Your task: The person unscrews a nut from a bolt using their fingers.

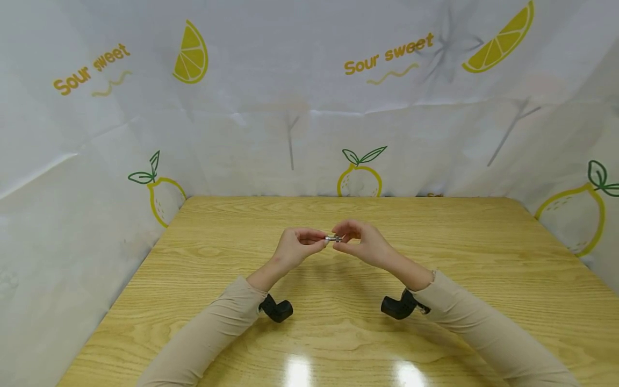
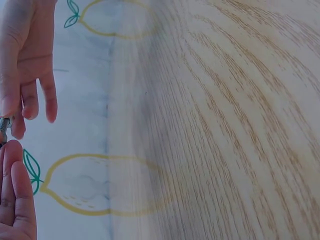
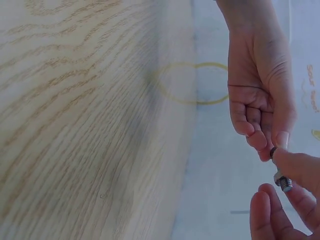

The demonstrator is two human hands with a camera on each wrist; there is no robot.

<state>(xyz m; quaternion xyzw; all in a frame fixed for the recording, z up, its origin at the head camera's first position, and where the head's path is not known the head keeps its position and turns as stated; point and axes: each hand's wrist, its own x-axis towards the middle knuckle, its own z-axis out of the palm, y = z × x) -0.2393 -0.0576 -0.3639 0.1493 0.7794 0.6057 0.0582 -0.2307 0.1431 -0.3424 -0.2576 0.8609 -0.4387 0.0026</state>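
Observation:
Near the middle of the table, both hands meet at a small silver bolt (image 1: 331, 238) held roughly level above the wood. My left hand (image 1: 294, 247) pinches its left end between thumb and fingertips. A hex nut (image 3: 278, 176) sits on the shank, and the threaded end sticks out past it in the right wrist view. My right hand (image 1: 366, 244) has its thumb and index finger around the nut, while its other fingers stay spread apart. The left wrist view shows the bolt (image 2: 4, 125) only at its edge, partly hidden by fingers.
A wood-grain table (image 1: 338, 333) lies under both arms. Behind it hangs a white cloth (image 1: 251, 145) printed with lemons and lettering. A black wrist mount (image 1: 276, 309) is on the left sleeve, and another black mount (image 1: 398, 306) is on the right.

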